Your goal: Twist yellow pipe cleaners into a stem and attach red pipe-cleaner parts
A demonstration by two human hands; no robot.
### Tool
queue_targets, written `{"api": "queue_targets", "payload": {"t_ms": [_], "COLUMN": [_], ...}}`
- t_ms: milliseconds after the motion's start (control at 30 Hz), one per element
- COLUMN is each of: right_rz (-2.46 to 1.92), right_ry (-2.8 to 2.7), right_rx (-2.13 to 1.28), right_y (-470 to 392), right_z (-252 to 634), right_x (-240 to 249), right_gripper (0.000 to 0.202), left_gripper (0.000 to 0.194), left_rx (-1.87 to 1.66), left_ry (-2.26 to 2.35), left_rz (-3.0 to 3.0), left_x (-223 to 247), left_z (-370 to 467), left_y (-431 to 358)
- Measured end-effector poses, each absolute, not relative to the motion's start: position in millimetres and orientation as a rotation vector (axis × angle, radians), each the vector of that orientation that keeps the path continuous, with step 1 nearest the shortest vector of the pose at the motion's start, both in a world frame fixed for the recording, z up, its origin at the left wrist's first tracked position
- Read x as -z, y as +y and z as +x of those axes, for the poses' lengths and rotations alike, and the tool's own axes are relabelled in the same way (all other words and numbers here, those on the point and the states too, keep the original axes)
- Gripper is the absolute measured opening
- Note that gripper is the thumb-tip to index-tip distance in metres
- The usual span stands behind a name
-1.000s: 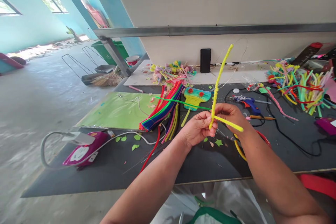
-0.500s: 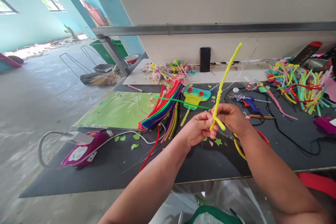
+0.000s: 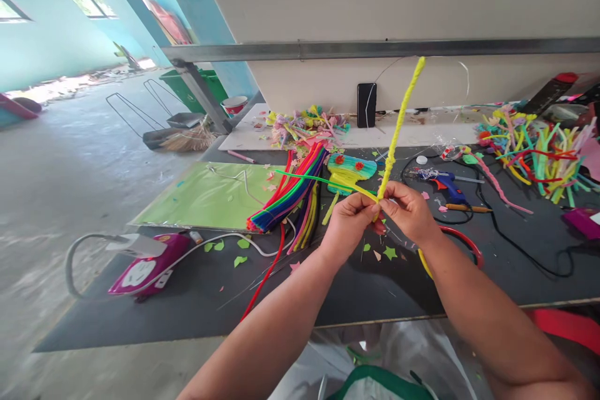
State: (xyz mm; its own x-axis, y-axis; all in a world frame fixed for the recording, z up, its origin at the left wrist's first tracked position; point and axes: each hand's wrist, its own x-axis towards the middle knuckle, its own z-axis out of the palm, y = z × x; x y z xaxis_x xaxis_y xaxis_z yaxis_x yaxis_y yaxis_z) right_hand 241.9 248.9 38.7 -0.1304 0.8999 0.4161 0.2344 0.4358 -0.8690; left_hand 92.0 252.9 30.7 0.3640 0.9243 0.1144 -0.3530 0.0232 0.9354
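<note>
A long, fuzzy yellow craft stem (image 3: 399,128) stands above the dark grey surface (image 3: 187,319), its lower end between the hands. The left hand (image 3: 344,225) is closed in a narrow pinch round that foot, and the right hand (image 3: 412,209) meets it from the other side, thumb and fingertips also drawn close on the stem. Gripping so low seems meant to steady the joint, where a thinner fuzzy yellow strand (image 3: 360,189) branches off, and leaves the upper length free of the clutter. The stem's long axis runs steeply up and away from the fingers, nearly upright, the free tip leaning to the right; the strand points left and slightly up, over the left hand. Just beyond that hand lies a flat turquoise-and-yellow fuzzy piece with two red rosettes (image 3: 354,165), a slim green stem (image 3: 304,178) crossing near it. Farther left, a multicoloured bundle of fuzzy stems (image 3: 295,194) lies aligned side by side, probably so single ones pull out easily, partly over a plastic-covered light green sheet (image 3: 197,200). Right of the hands and a little beyond rests a blue glue gun (image 3: 450,189), likely put there for easy reach. Straight beyond the hands, a black phone (image 3: 366,105) is propped upright against a pale board (image 3: 304,87).
</note>
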Motion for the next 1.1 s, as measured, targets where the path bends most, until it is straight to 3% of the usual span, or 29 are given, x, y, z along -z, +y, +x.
{"api": "queue_targets", "payload": {"t_ms": [200,433,600,700,900,1100], "right_rz": [-1.077,-1.176,-1.318,-1.281,-1.125,-0.859], "right_ry": [-1.670,-1.454,-1.467,-1.516,-1.320,-1.149], "right_rx": [-0.494,-0.666,-0.477,-0.436,-0.849,-1.162], "right_y": [250.8,257.3,257.9,255.7,261.1,261.1], "right_z": [235.8,231.5,226.2,224.0,231.2,231.5], "right_x": [-35.6,-26.9,-26.3,-27.9,-23.2,-26.3], "right_gripper": [0.011,0.007,0.006,0.007,0.021,0.014], "left_gripper": [0.015,0.010,0.019,0.005,0.016,0.021], "left_rx": [-1.261,-1.269,-1.377,-1.363,-1.242,-1.023], "left_ry": [0.857,1.046,1.124,1.149,0.754,0.480], "left_rz": [1.378,1.566,1.629,1.648,1.141,0.934], "left_x": [-26.0,-17.3,-15.8,-16.1,-26.6,-32.9], "left_z": [94.4,99.8,99.7,98.0,92.6,90.3], "left_y": [252.0,251.2,250.4,254.2,262.2,260.1]}}
